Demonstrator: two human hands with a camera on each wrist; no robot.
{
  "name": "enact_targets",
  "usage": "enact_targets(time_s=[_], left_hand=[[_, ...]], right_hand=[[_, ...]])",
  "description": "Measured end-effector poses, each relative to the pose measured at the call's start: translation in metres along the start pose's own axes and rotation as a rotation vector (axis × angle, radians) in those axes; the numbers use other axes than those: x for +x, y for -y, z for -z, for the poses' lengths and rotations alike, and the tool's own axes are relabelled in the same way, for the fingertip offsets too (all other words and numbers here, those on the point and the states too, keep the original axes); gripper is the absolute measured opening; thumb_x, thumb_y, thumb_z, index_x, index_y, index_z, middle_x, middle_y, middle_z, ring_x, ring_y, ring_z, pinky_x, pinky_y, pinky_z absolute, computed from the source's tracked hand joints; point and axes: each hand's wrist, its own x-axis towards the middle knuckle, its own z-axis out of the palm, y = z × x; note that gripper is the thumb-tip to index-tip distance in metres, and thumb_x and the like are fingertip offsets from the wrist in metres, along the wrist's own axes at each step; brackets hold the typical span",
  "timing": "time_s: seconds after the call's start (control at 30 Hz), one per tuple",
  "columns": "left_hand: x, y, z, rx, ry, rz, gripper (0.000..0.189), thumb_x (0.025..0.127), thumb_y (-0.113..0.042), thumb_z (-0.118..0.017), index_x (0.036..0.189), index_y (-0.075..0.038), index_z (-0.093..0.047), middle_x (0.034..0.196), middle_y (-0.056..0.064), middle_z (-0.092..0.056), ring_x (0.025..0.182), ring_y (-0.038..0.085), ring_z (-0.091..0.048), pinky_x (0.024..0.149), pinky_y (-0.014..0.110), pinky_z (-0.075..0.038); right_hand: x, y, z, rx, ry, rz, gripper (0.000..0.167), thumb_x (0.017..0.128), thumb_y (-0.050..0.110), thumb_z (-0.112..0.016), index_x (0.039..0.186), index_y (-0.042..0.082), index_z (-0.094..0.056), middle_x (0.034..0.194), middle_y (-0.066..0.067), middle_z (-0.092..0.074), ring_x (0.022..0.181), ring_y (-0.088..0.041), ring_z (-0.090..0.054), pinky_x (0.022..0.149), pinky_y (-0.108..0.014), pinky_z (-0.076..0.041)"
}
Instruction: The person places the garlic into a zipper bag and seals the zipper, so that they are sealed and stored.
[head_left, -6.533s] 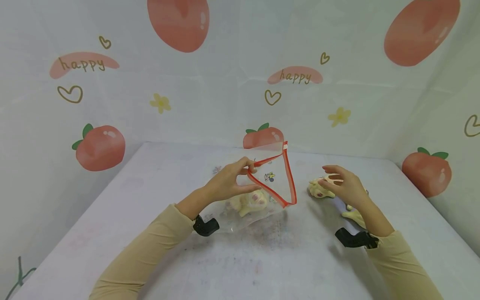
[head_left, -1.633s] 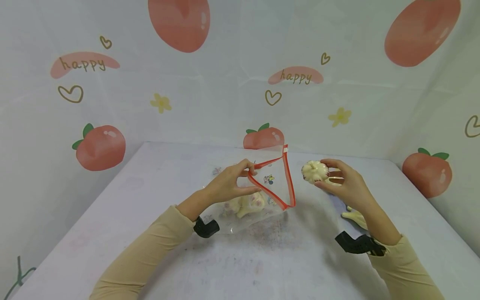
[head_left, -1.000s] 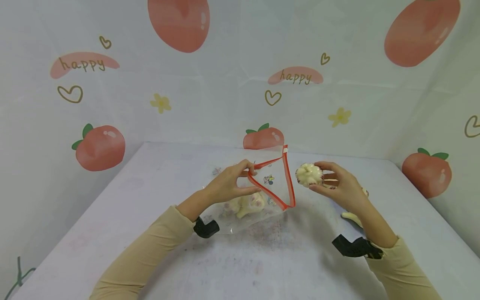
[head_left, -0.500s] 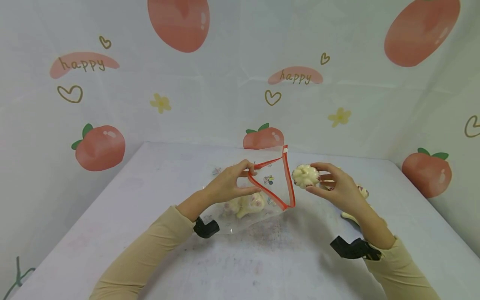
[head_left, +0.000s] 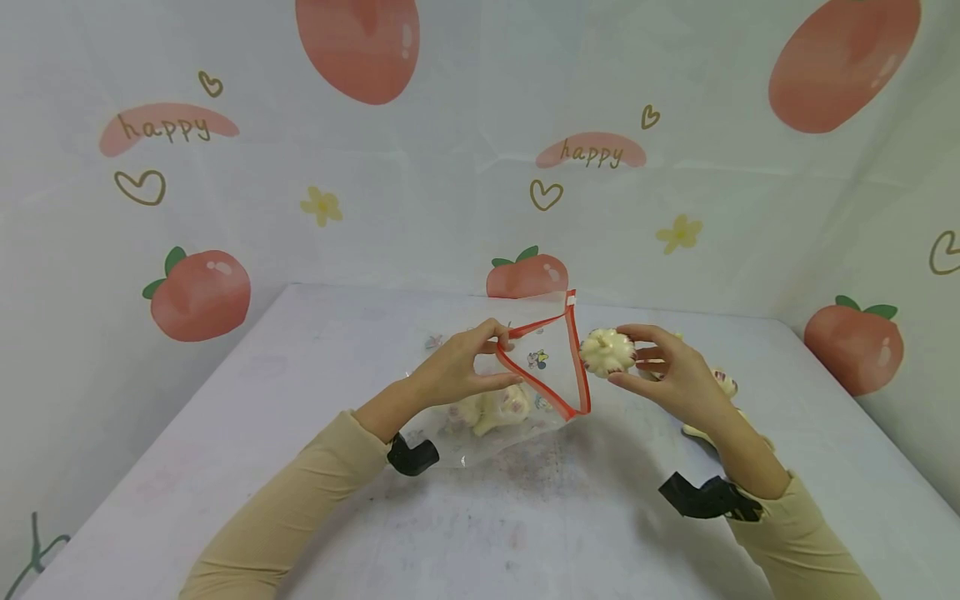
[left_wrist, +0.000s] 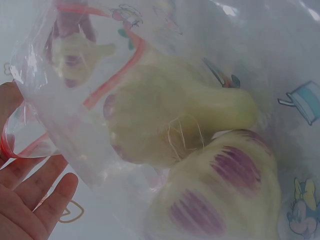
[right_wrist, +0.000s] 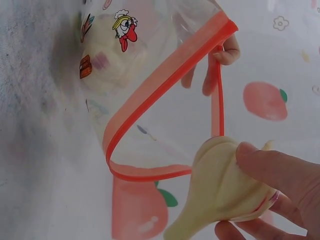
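Note:
My left hand [head_left: 461, 360] pinches the red zip rim of a clear zip bag [head_left: 582, 367], whose mouth gapes to the right. Inside the bag lie garlic bulbs; two show in the left wrist view, a plain pale bulb [left_wrist: 165, 110] and a purple-streaked bulb [left_wrist: 215, 195]. With thumb and fingers, my right hand [head_left: 682, 379] grips another garlic bulb [head_left: 606, 352] right beside the bag's mouth. In the right wrist view this held bulb [right_wrist: 215, 185] is tilted, its stem pointing down and left, and it overlaps the red rim [right_wrist: 150, 97].
More garlic lies on the table to the right, partly hidden behind my right hand and forearm: a purple-marked bulb [head_left: 726, 383] and a pale stem end [head_left: 699, 432]. A printed cloth [head_left: 420, 183] hangs behind the white table [head_left: 480, 533].
My right hand has picked up a garlic bulb from the right side of the table and carried it left to the bag's mouth. The left hand has stayed nearly still, holding the bag.

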Motion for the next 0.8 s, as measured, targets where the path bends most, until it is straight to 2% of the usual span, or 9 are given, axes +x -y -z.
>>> enact_targets(time_s=[0.1,0.2,0.27,0.43,0.5,0.67,0.8], left_hand=[[0.0,0.0,0.0001,0.008,-0.001,-0.003,0.039,0.082,-0.015,-0.072,0.101,-0.006,-0.039,0.103,0.013,-0.057,0.11,0.032,-0.063,0.093,0.044,-0.052],[0.0,-0.0004,0.0003,0.007,0.001,-0.006,0.039,0.082,-0.015,-0.071,0.101,-0.006,-0.039,0.103,0.013,-0.057,0.11,0.032,-0.063,0.093,0.042,-0.052],[-0.0001,-0.0008,0.0005,0.006,0.002,-0.005,0.039,0.082,-0.015,-0.072,0.1,-0.006,-0.038,0.104,0.014,-0.057,0.109,0.032,-0.063,0.093,0.042,-0.052],[-0.0001,-0.0008,0.0005,0.008,0.001,0.001,0.04,0.081,-0.015,-0.072,0.1,-0.007,-0.038,0.104,0.013,-0.058,0.109,0.032,-0.063,0.093,0.043,-0.052],[-0.0001,-0.0005,0.0003,0.006,0.0,0.0,0.04,0.081,-0.015,-0.072,0.1,-0.007,-0.038,0.104,0.013,-0.058,0.11,0.033,-0.063,0.094,0.045,-0.051],[0.0001,0.0002,0.0001,-0.004,0.001,-0.006,0.04,0.081,-0.015,-0.072,0.1,-0.007,-0.038,0.104,0.016,-0.057,0.109,0.034,-0.063,0.093,0.048,-0.051],[0.0002,0.0005,0.0,0.001,-0.002,-0.008,0.04,0.081,-0.015,-0.072,0.1,-0.006,-0.038,0.103,0.015,-0.057,0.109,0.032,-0.063,0.093,0.047,-0.051]], right_hand=[[0.0004,0.001,-0.0003,0.014,0.005,0.01,0.055,0.078,0.018,-0.076,0.127,0.009,-0.052,0.124,-0.014,-0.058,0.089,0.015,-0.049,0.079,-0.006,-0.047],[0.0008,0.0019,-0.0007,0.032,0.013,0.014,0.055,0.078,0.018,-0.075,0.127,0.009,-0.052,0.124,-0.014,-0.057,0.09,0.015,-0.049,0.079,-0.005,-0.047],[0.001,0.0025,-0.0011,0.031,0.017,0.013,0.055,0.078,0.019,-0.075,0.127,0.01,-0.051,0.124,-0.014,-0.057,0.092,0.008,-0.053,0.08,-0.005,-0.047],[0.0014,0.0044,-0.0016,0.022,0.025,0.006,0.056,0.079,0.02,-0.075,0.128,0.01,-0.051,0.125,-0.013,-0.058,0.098,-0.019,-0.061,0.08,-0.006,-0.046],[0.0012,0.0047,-0.0018,0.025,0.026,0.01,0.056,0.079,0.02,-0.075,0.128,0.009,-0.051,0.125,-0.013,-0.057,0.097,-0.013,-0.06,0.08,-0.006,-0.046],[0.0004,0.0043,-0.0038,0.042,0.021,0.032,0.055,0.078,0.018,-0.076,0.127,0.008,-0.052,0.124,-0.013,-0.058,0.091,0.012,-0.05,0.081,-0.007,-0.048],[0.0012,0.0048,-0.0059,0.057,0.027,0.047,0.055,0.077,0.015,-0.076,0.126,0.006,-0.052,0.122,-0.014,-0.058,0.09,0.01,-0.051,0.081,-0.01,-0.05]])
